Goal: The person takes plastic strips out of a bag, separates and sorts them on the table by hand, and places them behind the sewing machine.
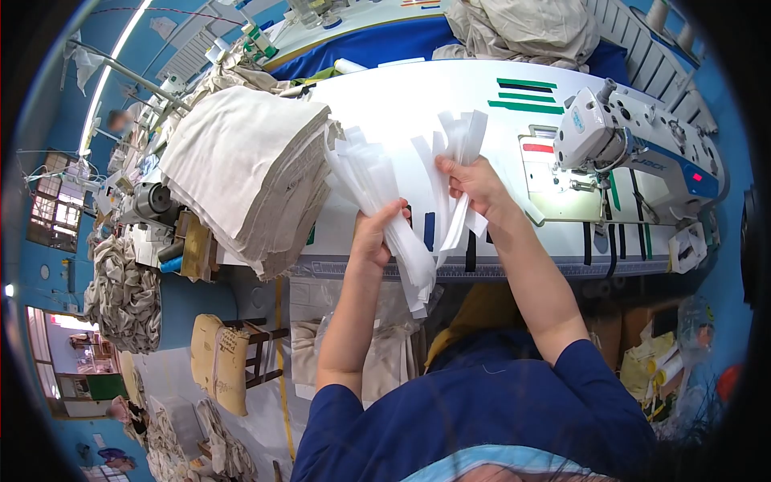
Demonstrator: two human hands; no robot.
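Note:
My left hand (381,233) is closed around a bundle of white strips (365,173), which fan out above the fist and hang down past the table's front edge. A second, smaller bunch of white strips (463,138) is gripped in my right hand (472,186), its lower ends pointing down toward the table edge. The two bunches are apart at the top and come close together at their lower ends. To the left of my left hand stands a tall stack of beige fabric pieces (241,153) on the white table (385,92).
A sewing machine (642,149) with a lit needle area stands at right. Green and black tape strips (526,96) lie on the tabletop, and dark ones hang at the front edge. More beige cloth (522,32) is heaped behind. A padded stool (219,363) stands lower left.

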